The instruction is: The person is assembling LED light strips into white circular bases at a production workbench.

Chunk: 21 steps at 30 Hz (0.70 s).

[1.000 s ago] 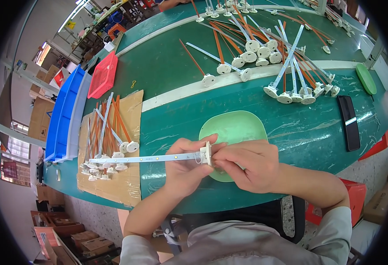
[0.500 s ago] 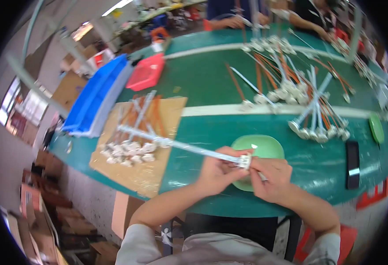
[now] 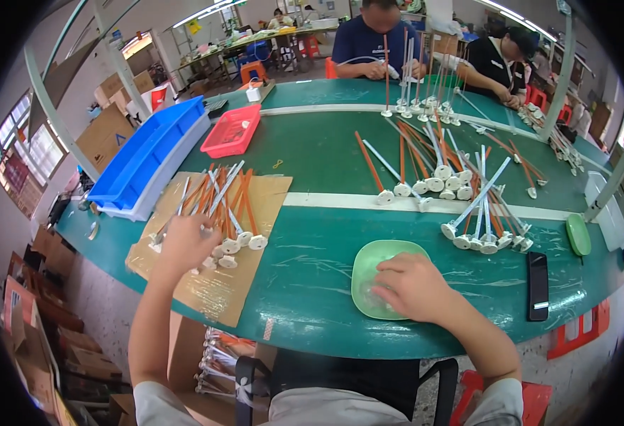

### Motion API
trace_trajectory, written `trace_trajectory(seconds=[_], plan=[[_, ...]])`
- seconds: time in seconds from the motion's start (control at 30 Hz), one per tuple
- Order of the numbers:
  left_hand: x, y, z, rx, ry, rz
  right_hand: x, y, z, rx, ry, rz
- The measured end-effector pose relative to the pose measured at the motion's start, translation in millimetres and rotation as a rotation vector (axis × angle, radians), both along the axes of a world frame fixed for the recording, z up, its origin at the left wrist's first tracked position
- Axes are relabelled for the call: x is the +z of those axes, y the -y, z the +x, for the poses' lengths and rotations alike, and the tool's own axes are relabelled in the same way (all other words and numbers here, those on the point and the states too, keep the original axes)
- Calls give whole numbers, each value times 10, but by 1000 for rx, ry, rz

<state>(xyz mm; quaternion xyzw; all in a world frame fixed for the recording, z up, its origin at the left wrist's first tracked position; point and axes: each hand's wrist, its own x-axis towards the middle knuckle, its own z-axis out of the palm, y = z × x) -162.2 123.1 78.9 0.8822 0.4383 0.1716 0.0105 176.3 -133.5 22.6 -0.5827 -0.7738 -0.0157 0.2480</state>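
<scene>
The person's left hand (image 3: 193, 241) is bent over a pile of strips with round white bases (image 3: 232, 246), on the cardboard sheet (image 3: 275, 202) near the left end of the table (image 3: 312, 284). Whether its fingers close on a strip, I cannot tell. The right hand (image 3: 417, 287) reaches into the green dish (image 3: 366, 264), near the table's front edge; its fingers are bent, but I cannot tell if they pinch anything.

For good handling, I think one strip should be taken close to its base and lifted gently, because the strips lie crossed (a quick pull could drag the neighbours). In the dish, light fingertips would suit better than a full grasp.

The dish has something pale inside, too unclear to name. Toward the table's left edge, a blue tray (image 3: 145, 153) rests on a whitish one, and beside it the pink basket (image 3: 216, 146) carries a few small pieces. Below the front edge, a cardboard box (image 3: 185, 348) holds more strips.
</scene>
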Motion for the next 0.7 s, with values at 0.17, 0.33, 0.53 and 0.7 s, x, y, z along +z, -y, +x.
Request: trace_trajectory(seconds=[0.17, 0.33, 0.53, 0.7], plan=[[-118, 231, 211, 66, -261, 233, 211, -535, 303, -168, 269, -42], [-68, 324, 358, -4, -247, 257, 62, -1104, 704, -251, 400, 91], [-63, 513, 567, -256, -69, 345, -24, -1118, 821, -302, 599, -104], [-175, 876, 973, -567, 411, -401, 274, -585, 337, -106, -300, 87]])
